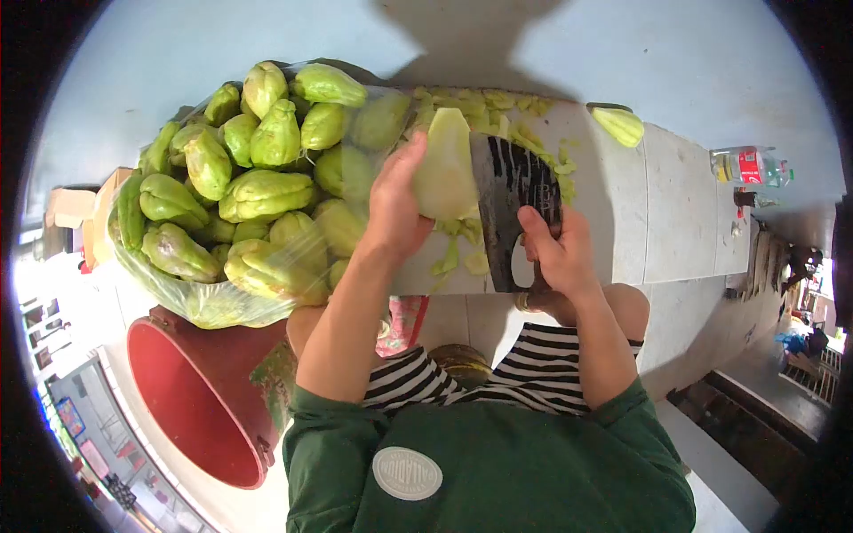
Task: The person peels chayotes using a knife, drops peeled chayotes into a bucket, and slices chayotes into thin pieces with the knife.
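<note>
A pale, peeled chayote [449,173] rests in my left hand [395,200], whose fingers are closed around its left side. My right hand [562,251] grips the handle of a dark-bladed cleaver [508,200]. The broad blade stands just right of the chayote, its edge close against it; whether they touch I cannot tell. Below both, green peelings [484,108] lie scattered over the white work surface [582,142]. To the left of my left hand, whole green chayotes [267,195] fill a clear plastic bag [200,306].
One light green chayote [619,127] lies at the back right, near the wall. Farther right is a clear plastic bottle [751,166] with a red label. A red bucket [191,404] stands on the floor at lower left, beside my leg.
</note>
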Action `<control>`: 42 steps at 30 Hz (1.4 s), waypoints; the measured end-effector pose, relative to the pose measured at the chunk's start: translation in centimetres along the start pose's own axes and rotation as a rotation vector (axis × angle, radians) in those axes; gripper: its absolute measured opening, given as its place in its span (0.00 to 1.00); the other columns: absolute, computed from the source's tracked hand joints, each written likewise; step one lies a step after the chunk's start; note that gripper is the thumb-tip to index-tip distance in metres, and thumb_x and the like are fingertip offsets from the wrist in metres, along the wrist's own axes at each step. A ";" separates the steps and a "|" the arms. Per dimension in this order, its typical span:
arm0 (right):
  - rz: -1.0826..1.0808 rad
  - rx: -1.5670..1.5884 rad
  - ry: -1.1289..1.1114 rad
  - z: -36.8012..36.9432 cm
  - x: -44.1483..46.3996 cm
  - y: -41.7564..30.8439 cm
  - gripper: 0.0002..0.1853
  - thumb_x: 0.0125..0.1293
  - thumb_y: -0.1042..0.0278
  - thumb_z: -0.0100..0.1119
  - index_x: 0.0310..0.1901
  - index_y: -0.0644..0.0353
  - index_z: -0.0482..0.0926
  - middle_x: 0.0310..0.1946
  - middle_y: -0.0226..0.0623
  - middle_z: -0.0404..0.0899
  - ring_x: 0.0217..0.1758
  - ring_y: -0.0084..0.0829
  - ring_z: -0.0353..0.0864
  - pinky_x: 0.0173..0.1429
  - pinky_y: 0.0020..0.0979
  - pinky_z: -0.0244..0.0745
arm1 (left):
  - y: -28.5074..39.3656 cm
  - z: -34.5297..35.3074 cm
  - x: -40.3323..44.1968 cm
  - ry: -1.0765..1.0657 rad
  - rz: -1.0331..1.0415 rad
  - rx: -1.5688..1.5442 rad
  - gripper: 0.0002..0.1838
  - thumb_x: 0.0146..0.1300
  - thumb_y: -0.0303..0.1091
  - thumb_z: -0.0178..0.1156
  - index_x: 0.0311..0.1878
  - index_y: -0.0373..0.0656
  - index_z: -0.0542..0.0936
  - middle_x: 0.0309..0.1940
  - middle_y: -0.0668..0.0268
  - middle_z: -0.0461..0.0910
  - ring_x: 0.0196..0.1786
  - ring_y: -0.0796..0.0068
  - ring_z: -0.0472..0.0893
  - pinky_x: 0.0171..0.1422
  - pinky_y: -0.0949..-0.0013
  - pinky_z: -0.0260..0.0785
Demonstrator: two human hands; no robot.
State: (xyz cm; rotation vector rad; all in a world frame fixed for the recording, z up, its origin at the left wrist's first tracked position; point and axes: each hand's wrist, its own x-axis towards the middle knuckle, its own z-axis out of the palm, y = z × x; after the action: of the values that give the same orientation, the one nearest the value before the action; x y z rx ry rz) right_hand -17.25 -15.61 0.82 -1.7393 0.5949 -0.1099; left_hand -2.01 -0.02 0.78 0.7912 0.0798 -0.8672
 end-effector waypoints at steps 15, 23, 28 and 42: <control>-0.054 0.208 0.010 0.5 0.8 -0.6 0.22 0.67 0.45 0.60 0.29 0.58 0.72 0.14 0.23 0.68 0.16 0.17 0.68 0.21 0.23 0.63 | -2.2 2.5 -1.1 0.189 -0.063 -0.004 0.23 0.72 0.50 0.48 0.57 0.39 0.73 0.44 0.63 0.78 0.44 0.70 0.79 0.49 0.63 0.74; -0.018 0.237 0.012 0.6 0.9 -0.8 0.24 0.66 0.44 0.61 0.27 0.57 0.71 0.13 0.24 0.68 0.16 0.17 0.67 0.22 0.23 0.64 | -2.2 1.8 -0.5 0.057 -0.055 0.038 0.23 0.73 0.49 0.47 0.56 0.37 0.72 0.44 0.61 0.78 0.44 0.69 0.80 0.49 0.62 0.75; -0.023 0.243 0.035 0.9 0.9 -0.8 0.23 0.66 0.45 0.61 0.26 0.57 0.71 0.13 0.24 0.68 0.16 0.17 0.68 0.21 0.23 0.64 | -2.2 2.0 -0.7 0.099 -0.052 0.056 0.24 0.72 0.50 0.48 0.57 0.37 0.71 0.46 0.60 0.77 0.47 0.67 0.79 0.51 0.60 0.75; 0.064 0.361 -0.042 0.7 1.8 -1.5 0.21 0.68 0.52 0.61 0.24 0.57 0.69 0.12 0.25 0.67 0.16 0.18 0.68 0.21 0.24 0.65 | -1.7 1.5 -0.6 -0.082 -0.132 -0.110 0.22 0.73 0.50 0.45 0.56 0.43 0.73 0.44 0.62 0.78 0.46 0.67 0.79 0.51 0.62 0.74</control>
State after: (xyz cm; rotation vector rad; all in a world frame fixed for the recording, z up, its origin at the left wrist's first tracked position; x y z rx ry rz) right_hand -14.99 -15.62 1.58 -1.3687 0.5608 -0.1275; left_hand -3.94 -1.26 1.10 0.6524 0.1077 -1.0103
